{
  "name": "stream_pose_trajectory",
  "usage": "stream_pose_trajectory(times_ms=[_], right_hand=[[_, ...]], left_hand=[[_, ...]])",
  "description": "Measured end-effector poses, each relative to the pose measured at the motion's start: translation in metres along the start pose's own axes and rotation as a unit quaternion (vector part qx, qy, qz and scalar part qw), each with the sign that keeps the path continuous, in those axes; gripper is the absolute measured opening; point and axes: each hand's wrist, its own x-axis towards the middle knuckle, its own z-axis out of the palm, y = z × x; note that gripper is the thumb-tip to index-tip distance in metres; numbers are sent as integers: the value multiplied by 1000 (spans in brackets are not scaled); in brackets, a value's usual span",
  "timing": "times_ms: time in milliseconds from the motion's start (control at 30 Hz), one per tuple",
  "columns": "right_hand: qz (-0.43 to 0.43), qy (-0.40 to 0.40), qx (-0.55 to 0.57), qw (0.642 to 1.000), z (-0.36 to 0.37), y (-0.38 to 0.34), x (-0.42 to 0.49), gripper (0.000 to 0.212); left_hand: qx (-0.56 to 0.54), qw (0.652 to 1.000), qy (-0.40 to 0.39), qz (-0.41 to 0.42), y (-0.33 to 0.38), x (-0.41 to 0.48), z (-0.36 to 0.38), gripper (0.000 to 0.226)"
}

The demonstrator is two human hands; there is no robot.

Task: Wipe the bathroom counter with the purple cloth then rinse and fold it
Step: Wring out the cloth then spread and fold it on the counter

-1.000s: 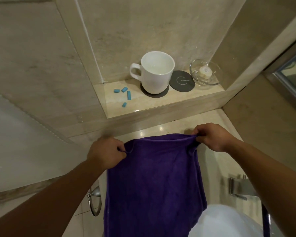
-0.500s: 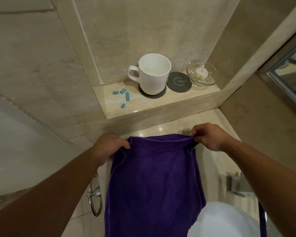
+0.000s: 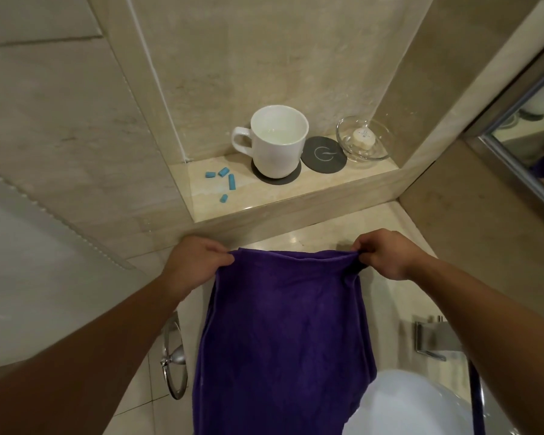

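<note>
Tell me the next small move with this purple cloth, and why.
Probably bring the left hand across to the right hand so the two top corners meet, halving the purple cloth. Each hand pinches one top corner, and the cloth hangs flat and spread between them, which looks ready for a first fold.

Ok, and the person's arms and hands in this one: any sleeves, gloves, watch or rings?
Nothing worn that shows. The left hand and right hand are bare: no gloves, no rings visible from this angle. The left forearm and right forearm are bare too, up to the frame's edge: no sleeve, watch or band.
</note>
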Motion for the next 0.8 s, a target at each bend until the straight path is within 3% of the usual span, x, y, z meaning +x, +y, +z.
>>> stream_pose_trajectory(times_ms=[100,300,367,467,800], right_hand=[[7,0,-11,1000,-3,1,-3,24],[18,12,-30,999,-14,2,-17,27],[23,12,-28,999,-22,2,-27,32],[21,11,-37,999,-35,-3,-48,36],[-2,37,-85,996,-73,-40,-137,28]], left_hand=[[91,994,26,54,-4,-4,-2,8],[115,983,81,118,-4,-15,-8,27],[130,981,77,121,-2,-18,-12,33],[175,974,58,132,9,-30,-22,20],[144,971,17,193,32,-103,-60,33]])
